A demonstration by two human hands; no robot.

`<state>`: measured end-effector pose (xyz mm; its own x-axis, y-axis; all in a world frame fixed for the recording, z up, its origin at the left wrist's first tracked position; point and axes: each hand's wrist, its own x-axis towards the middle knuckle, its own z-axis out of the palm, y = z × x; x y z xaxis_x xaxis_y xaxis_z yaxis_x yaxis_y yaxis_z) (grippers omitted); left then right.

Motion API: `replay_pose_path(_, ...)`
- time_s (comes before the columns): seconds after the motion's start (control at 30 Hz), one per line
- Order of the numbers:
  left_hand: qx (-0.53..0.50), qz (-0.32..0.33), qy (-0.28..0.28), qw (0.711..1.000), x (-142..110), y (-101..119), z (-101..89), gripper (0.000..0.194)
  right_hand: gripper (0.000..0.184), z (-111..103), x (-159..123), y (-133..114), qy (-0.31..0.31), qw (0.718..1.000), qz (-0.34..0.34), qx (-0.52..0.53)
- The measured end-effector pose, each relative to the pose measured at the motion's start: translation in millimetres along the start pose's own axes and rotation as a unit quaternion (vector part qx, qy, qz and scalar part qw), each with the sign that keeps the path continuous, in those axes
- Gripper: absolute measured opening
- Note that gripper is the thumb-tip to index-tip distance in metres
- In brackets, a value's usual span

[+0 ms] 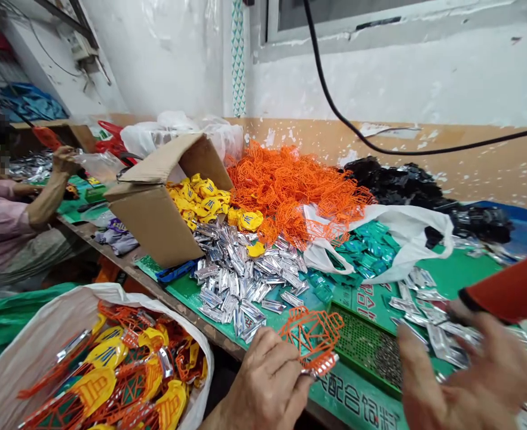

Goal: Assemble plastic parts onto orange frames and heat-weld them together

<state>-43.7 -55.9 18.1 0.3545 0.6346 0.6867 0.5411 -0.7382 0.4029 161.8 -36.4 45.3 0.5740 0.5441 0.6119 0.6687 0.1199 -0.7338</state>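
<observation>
Green-topped table (460, 275): your L hand (266, 382) pinches orange plastic frame (312, 337) by table's near edge; R hand (467, 379) spread wide, just over silver packets (438, 340).

A peeling white wall (380, 77) (tan-painted lower down) rises beneath a window (335, 12).

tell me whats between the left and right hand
In the head view, a green perforated tray holding small metal pieces lies between the left hand, which holds an orange lattice piece, and the right hand.
</observation>
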Motion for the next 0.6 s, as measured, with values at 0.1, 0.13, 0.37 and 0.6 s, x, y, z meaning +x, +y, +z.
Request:
replay_pose_path(0.1, -0.031, 0.012, 0.029, 0.999, -1, -5, 3.0, 0.008, 0.058, 7, -21, 2, -0.198, 0.975, 0.076, 0.068)
replay_pose_path(0.13, -0.040, 0.017, 0.034, 0.998, -1, -7, 4.9, 0.008, 0.057, 10, -25, 3, -0.286, 0.943, 0.134, 0.104)
replay_pose_path(0.37, -0.118, -0.060, 0.119, 0.984, -10, -14, 4.4, 0.028, 0.042, 23, -30, 8, -0.489, 0.757, 0.335, 0.275)
replay_pose_path(0.6, -0.590, -0.540, -0.004, 0.601, 11, -18, -18.8, 0.048, 0.036, 40, -28, -1, -0.569, 0.711, 0.295, 0.291)
